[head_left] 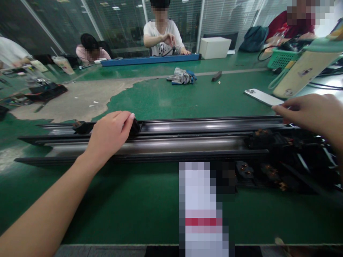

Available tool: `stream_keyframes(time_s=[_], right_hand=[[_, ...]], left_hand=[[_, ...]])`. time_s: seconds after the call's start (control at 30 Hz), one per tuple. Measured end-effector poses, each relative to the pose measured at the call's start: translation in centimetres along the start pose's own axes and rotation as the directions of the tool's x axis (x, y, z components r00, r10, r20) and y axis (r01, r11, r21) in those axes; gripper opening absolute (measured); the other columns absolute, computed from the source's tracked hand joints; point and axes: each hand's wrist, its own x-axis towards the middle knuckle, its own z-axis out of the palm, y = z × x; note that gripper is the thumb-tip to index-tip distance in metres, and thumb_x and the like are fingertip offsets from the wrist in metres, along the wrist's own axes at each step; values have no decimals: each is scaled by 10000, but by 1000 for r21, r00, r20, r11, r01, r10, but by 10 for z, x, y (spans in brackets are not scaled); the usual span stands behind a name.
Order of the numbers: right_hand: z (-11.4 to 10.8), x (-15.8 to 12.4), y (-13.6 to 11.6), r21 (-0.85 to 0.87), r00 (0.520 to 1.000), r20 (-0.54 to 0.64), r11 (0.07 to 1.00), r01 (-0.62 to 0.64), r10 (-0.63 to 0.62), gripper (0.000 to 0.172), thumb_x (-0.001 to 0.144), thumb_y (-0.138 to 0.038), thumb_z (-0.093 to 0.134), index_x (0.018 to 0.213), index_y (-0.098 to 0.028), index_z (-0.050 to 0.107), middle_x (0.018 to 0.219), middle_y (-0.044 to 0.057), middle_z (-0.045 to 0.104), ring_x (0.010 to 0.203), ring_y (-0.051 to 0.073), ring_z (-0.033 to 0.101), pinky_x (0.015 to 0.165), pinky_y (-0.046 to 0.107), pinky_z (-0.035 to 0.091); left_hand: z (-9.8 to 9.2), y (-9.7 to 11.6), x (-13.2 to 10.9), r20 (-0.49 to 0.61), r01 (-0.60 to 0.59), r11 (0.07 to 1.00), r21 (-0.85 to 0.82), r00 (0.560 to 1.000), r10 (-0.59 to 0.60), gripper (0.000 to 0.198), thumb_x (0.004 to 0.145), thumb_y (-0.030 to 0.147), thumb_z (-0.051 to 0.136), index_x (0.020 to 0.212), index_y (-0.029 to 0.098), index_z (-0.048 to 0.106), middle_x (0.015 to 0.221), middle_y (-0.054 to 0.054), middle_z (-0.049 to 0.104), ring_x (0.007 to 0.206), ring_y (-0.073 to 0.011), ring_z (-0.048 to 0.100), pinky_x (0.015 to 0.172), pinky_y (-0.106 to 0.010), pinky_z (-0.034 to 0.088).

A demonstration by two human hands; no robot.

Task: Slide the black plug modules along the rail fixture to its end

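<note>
Two long black rails with a silvery inner channel lie side by side across the table: the far rail point(187, 126) and the near rail point(187, 145). My left hand point(112, 130) is closed over a black block point(135, 126) in the far rail's channel; most of the block is hidden under my fingers. Left of that hand, another dark piece point(82, 127) sits in the same channel. At the right end, my right hand point(312, 112) hovers with fingers curled together; what they hold, if anything, is hidden. Below it lie several black parts with copper-coloured contacts point(270, 171).
Behind the rails are a white phone point(264, 97), a tumbler point(302, 73), a green basket point(284, 59) and gloves point(182, 76). Across the table a person handles a blue bar point(152, 60) near a white box point(215, 48). A blurred white strip point(200, 192) is in front.
</note>
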Motion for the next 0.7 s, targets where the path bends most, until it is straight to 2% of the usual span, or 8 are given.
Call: stream_keyframes(time_s=[0.33, 0.5, 0.7], right_hand=[[6, 5, 5, 5, 999, -32, 1000, 17, -16, 452, 787, -685, 475, 730, -278, 663, 736, 102, 644, 671, 255, 464, 692, 448, 403], [3, 2, 3, 8, 1000, -14, 1000, 15, -15, 449, 782, -677, 468, 734, -274, 661, 737, 108, 638, 668, 254, 464, 695, 450, 402], [3, 0, 2, -1, 1000, -10, 1000, -2, 2, 483, 815, -702, 455, 769, -270, 667, 760, 110, 636, 685, 254, 471, 711, 451, 398]], left_hand=[[5, -6, 2, -47, -219, 965, -144, 976, 214, 598, 1102, 519, 291, 1209, 119, 722, 1207, -188, 766, 1205, -333, 701, 1106, -475, 535], [6, -8, 2, -37, -242, 955, -171, 970, 240, 580, 1103, 513, 312, 1272, 126, 710, 1266, -178, 762, 1251, -333, 691, 1134, -497, 530], [5, -8, 0, -21, -216, 963, -163, 976, 216, 657, 1095, 541, 337, 1536, 103, 550, 1310, -179, 753, 1220, -338, 706, 1098, -522, 556]])
